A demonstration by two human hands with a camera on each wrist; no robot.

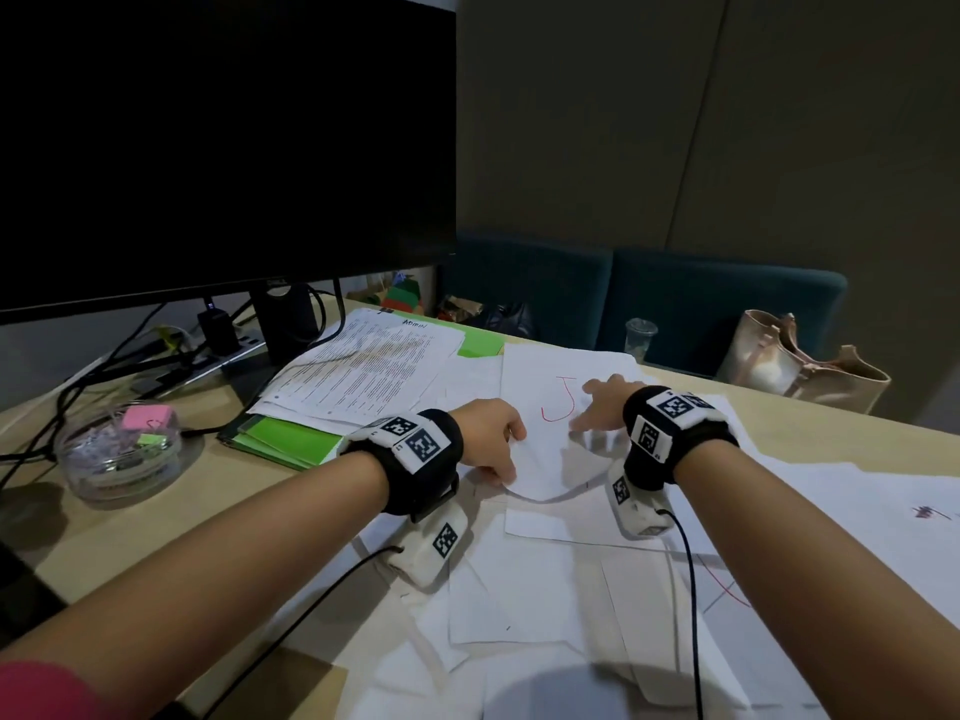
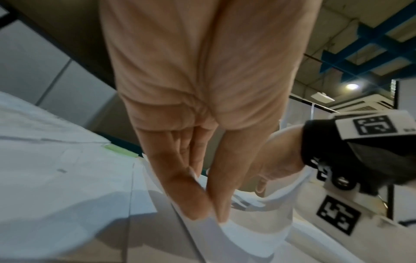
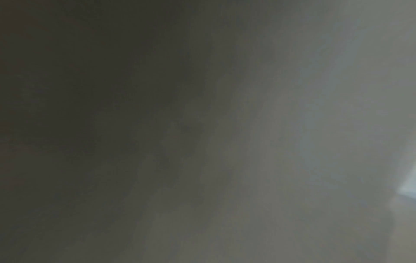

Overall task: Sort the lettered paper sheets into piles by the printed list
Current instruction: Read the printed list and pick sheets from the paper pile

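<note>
While I watched through the head camera, the dark monitor [image 1: 223, 142] filled the upper left, standing at the back of the wooden desk [image 1: 171, 532]. Loose white sheets [image 1: 545, 605] lay scattered over the near right of that desk, overlapping one another. Behind them sat the printed list [image 1: 363, 371], resting on green folders [image 1: 291, 439]. Near the left edge stood 1 glass bowl [image 1: 119, 459] of clips and sticky notes. The sheet with the red J [image 1: 558, 407] lay between my hands, its near edge bowed up off the pile. My left hand [image 1: 488, 439] pinched its left edge between thumb and fingers [image 2: 195, 204]. My right hand [image 1: 602, 402] pressed flat on it, fingers spread and straight. My right wrist camera gave only grey blur.
</note>
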